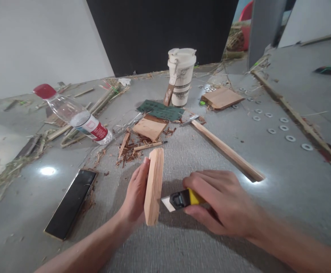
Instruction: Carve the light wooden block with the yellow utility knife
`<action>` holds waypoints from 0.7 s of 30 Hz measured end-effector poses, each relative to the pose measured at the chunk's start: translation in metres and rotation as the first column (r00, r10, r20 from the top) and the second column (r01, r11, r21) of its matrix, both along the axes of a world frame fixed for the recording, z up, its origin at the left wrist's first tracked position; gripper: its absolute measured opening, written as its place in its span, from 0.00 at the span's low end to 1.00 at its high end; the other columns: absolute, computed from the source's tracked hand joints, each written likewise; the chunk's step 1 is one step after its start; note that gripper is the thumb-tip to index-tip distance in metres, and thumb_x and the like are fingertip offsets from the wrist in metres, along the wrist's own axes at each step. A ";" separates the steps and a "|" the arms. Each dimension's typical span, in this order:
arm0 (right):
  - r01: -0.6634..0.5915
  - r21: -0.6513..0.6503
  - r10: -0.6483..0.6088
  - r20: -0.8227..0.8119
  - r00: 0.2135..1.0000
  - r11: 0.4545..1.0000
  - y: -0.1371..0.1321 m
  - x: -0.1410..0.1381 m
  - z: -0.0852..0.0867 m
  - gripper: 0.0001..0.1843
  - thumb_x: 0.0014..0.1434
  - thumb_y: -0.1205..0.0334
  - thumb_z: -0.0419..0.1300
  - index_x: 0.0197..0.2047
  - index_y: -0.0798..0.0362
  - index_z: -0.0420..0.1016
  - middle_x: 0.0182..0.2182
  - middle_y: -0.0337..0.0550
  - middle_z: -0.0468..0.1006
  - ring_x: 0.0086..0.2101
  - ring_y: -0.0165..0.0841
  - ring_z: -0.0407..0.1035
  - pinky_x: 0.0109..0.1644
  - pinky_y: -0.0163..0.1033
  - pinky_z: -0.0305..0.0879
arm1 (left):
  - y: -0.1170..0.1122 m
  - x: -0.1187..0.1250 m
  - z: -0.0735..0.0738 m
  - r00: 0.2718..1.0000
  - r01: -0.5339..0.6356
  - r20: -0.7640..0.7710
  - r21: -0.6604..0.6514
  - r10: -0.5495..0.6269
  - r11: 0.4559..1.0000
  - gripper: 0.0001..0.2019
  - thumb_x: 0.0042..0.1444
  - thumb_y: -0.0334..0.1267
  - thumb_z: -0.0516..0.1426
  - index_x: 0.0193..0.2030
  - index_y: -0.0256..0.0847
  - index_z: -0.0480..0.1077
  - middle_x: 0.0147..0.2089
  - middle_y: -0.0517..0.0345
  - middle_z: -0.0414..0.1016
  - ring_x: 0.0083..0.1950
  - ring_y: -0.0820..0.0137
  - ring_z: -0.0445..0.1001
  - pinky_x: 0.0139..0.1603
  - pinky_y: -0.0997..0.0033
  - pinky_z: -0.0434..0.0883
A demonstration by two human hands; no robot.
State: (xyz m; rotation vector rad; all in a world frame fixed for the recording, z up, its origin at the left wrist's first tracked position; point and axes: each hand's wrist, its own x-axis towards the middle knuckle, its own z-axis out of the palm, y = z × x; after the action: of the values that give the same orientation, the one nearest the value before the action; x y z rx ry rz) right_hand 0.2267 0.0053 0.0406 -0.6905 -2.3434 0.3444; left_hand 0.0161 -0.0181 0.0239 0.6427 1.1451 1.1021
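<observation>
- grey surface [182,252], strewn with wood shavings [123,155] and metal washers [284,128]
- black panel [165,30], white panel [40,41]: behind
- left hand [135,191]: gripping wooden block [154,185], front centre
- right hand [220,201]: wrapped around yellow cutter [184,199], blade [168,204] just beside block

The block [154,187] is in the left grip [135,191], and the knife [179,199] is in the right grip [220,201], just right of it. On the surface [188,256], the phone [71,204] lies to the left, with the bottle [95,127] behind it. Behind the block come the pen [150,145], a wood piece [150,127], a sheet [159,110] and the cup [183,77]. A long stick [226,149] lies behind the right grip, with rings [303,147] farther right.
</observation>
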 end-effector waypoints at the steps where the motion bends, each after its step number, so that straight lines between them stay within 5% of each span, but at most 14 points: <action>1: -0.007 0.006 0.007 0.007 1.000 1.000 -0.001 0.000 0.001 0.25 0.80 0.44 0.45 0.37 0.52 0.68 0.24 0.33 0.68 0.23 0.28 0.60 0.29 0.39 0.54 | 0.000 0.000 0.000 1.000 -0.006 0.000 -0.005 0.006 1.000 0.25 0.65 0.64 0.60 0.51 0.42 0.70 0.22 0.70 0.57 0.21 0.75 0.54 0.24 0.73 0.58; 16: -0.058 0.191 0.037 0.115 0.993 0.980 -0.003 -0.002 0.005 0.31 0.81 0.44 0.42 0.34 0.53 0.72 0.25 0.37 0.69 0.25 0.31 0.60 0.30 0.43 0.53 | -0.006 0.001 -0.006 0.995 -0.057 -0.082 -0.063 0.051 0.996 0.26 0.62 0.65 0.62 0.48 0.42 0.74 0.23 0.68 0.61 0.22 0.75 0.60 0.24 0.74 0.61; 19: 0.013 0.265 -0.035 0.080 0.996 0.964 0.001 0.004 0.007 0.29 0.81 0.46 0.43 0.35 0.53 0.72 0.24 0.38 0.70 0.25 0.30 0.61 0.30 0.42 0.54 | -0.013 0.003 -0.004 0.993 -0.058 -0.106 -0.056 0.052 0.997 0.27 0.60 0.66 0.63 0.48 0.42 0.75 0.25 0.65 0.67 0.26 0.72 0.67 0.26 0.73 0.65; 21: 0.171 0.255 -0.191 0.054 0.980 0.952 0.011 0.014 0.005 0.25 0.80 0.48 0.46 0.37 0.53 0.73 0.25 0.37 0.72 0.24 0.29 0.62 0.29 0.39 0.54 | -0.018 0.006 -0.002 0.993 -0.046 -0.111 -0.048 0.040 0.998 0.28 0.57 0.65 0.66 0.48 0.41 0.77 0.29 0.60 0.74 0.30 0.69 0.72 0.30 0.72 0.69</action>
State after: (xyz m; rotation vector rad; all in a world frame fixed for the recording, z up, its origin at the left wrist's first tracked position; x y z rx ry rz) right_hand 0.2411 0.0166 0.0451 -0.7992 -2.3201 -0.0604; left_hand 0.0222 -0.0364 0.0221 0.6487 1.2831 1.0812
